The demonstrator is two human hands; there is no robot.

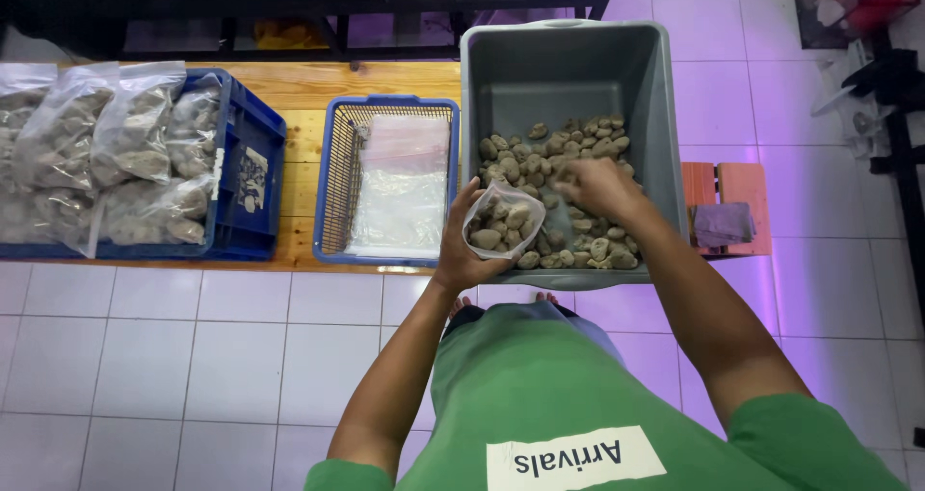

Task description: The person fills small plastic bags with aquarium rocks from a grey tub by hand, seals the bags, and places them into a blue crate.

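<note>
On a white tiled floor [193,356], left hand [461,250] fingers grip a part-filled clear bag [503,221]; right hand [597,185] closes on stones [568,144] in the grey tub [655,96]. Filled bags [116,154] wait; many stones remain.

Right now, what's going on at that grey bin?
A person in a green shirt stands over a grey bin partly filled with brownish stones. The left hand holds a small clear bag, open and already partly full of stones, over the bin's near edge. The right hand is down among the loose stones, blurred. Beside the bin, a blue basket holds flat empty bags, and a blue crate holds filled bags.
</note>
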